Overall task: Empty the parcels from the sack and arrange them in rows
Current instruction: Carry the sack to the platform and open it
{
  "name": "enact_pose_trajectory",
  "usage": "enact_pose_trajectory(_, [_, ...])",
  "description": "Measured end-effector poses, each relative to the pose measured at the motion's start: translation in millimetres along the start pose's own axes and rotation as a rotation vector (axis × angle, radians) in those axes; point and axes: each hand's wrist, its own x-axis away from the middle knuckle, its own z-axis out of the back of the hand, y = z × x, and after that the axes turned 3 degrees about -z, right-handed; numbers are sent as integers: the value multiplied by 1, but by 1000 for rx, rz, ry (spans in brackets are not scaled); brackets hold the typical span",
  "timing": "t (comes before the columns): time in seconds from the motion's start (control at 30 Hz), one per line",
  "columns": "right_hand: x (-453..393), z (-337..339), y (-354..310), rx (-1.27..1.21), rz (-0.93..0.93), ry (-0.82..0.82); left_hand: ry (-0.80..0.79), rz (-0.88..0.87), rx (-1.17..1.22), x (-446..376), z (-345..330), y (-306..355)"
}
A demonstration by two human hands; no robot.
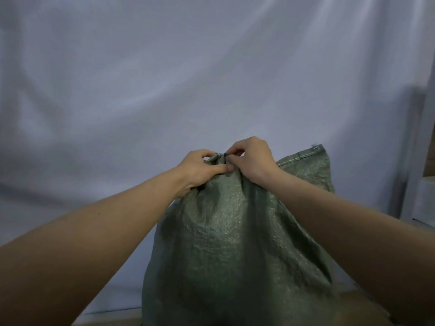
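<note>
At centre foreground, a green woven sack (pixel 235 243) is standing upright, filling the lower middle of the view. Its body is bulging and creasing, and the weave is catching a dull sheen. Contents: hidden; no parcels are showing.

Neck of the sack: gathered into a bunch at the top, where both hands are meeting. The left hand (pixel 200 169) is closing around the bunched neck from the left, thumb lying across the near side of the fabric, fingers wrapping over the far side. The right hand (pixel 251 161) is pinching at the same bunch from the right, fingertips curling in onto the top of the gather, just beside the left thumb. Both hands are clamping on the sack fabric; the two are touching or nearly touching at the gather. Whether a tie or cord is sitting there cannot be told.

Upper right corner of the sack: a stitched hem (pixel 303 156) is sticking up free behind the right wrist, with a short loose thread at its end.

Bare forearms are reaching in from the lower left and lower right.

Behind and beneath: a pale bluish-white cloth (pixel 164 78) is hanging as a backdrop and running down under the sack, creased in broad folds. At far right, blurred pale shelving (pixel 423 184) is showing at the frame edge.
</note>
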Motion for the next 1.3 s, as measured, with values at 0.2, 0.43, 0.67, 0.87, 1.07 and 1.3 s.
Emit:
enact_pose_trajectory(0.2, [5,36,34,100,-76,-130,143,23,-3,-23,-12,-1])
enact_pose_trajectory(0.43, [4,89,101,498,-355,-456,251,19,-3,-41,-16,-9])
enact_pose_trajectory(0.67, [-17,81,131,491,-320,-107,362,5,-43,-72,-52,-7])
enact_pose_trajectory(0.87, [-60,125,112,187,-209,541,607,-255,115,-120,-56,75])
enact_pose_trajectory(1.07, [-34,65,138,199,-228,2,330,93,-151,-83,-53,-7])
enact_pose_trajectory(1.3, [-20,62,118,-187,-138,-123,563,84,58,-75,-10,-11])
